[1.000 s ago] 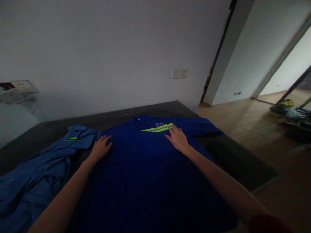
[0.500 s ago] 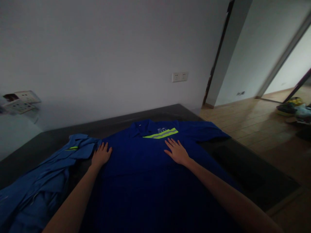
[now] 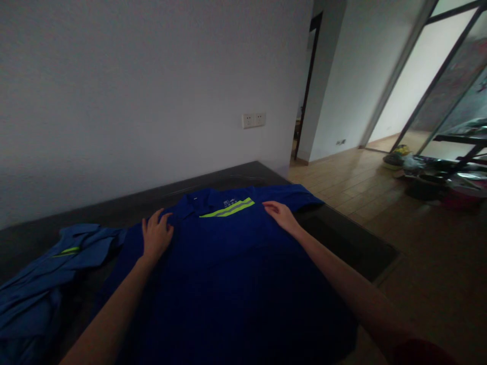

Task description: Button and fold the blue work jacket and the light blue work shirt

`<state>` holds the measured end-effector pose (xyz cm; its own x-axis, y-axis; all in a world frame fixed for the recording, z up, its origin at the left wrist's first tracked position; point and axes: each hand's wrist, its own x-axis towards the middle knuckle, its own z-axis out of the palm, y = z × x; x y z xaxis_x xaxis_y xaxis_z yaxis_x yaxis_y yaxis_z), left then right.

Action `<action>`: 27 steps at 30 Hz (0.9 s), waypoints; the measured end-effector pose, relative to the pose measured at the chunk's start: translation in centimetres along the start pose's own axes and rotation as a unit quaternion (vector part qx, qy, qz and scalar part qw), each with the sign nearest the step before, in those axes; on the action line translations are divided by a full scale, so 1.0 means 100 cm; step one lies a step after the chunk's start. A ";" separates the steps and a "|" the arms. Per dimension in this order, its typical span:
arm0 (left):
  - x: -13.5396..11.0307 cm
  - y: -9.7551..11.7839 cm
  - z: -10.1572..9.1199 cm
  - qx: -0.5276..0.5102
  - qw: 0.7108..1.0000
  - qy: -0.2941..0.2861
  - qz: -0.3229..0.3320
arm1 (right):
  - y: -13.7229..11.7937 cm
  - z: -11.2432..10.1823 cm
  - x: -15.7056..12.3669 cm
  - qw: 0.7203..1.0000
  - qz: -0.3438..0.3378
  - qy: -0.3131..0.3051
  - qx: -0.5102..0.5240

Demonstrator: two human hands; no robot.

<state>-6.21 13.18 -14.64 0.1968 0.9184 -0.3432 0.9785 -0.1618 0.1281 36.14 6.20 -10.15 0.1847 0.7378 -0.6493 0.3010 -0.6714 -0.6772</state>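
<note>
A dark blue work shirt [image 3: 224, 253] lies spread out on a dark table, collar towards the wall. A yellow-green and grey reflective strip [image 3: 232, 208] crosses its chest below white printing. My left hand [image 3: 157, 235] rests on the shirt near its left shoulder, the fingers bent a little and apart. By the right shoulder, beyond the strip's end, my right hand [image 3: 282, 217] has its fingers drawn together in a pinch at the fabric. Any cloth caught between them is hard to see in the dim light.
Another, lighter blue garment [image 3: 68, 263] lies crumpled at the left of the table [image 3: 243, 175]. A white wall with sockets [image 3: 253, 120] rises behind. Past the table's right edge are a wooden floor [image 3: 353, 187] and a pile of items [image 3: 437, 177].
My view has turned to the right. My right hand, flat with fingers spread before, has moved towards the right shoulder and closed its fingers. My left hand has bent its fingers slightly.
</note>
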 end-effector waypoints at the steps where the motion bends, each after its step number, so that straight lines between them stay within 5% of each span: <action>1: 0.009 0.023 0.003 -0.023 1.000 -0.005 0.020 | 0.004 -0.021 0.003 0.999 0.030 0.027 0.014; 6: 0.023 0.159 0.019 -0.135 0.978 -0.122 0.105 | 0.032 -0.116 0.002 0.962 0.212 0.138 0.102; 10: -0.004 0.232 0.031 -0.151 0.956 -0.181 0.172 | 0.048 -0.152 -0.002 0.918 0.311 0.182 0.164; 16: -0.022 0.245 0.041 -0.184 0.942 -0.207 0.189 | 0.060 -0.143 0.024 0.897 0.340 0.182 0.216; 22: -0.016 0.242 0.036 -0.241 0.927 -0.226 0.176 | 0.061 -0.105 0.065 0.906 0.300 0.220 0.202; 27: -0.018 0.242 0.037 -0.258 0.923 -0.231 0.167 | 0.041 -0.098 0.091 0.924 0.218 0.257 0.181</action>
<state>17.32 6.27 -14.38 0.6043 0.5774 -0.5490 0.7219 -0.1052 0.6840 48.26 10.85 -15.41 0.6632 0.2647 -0.7001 -0.2218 -0.8238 -0.5217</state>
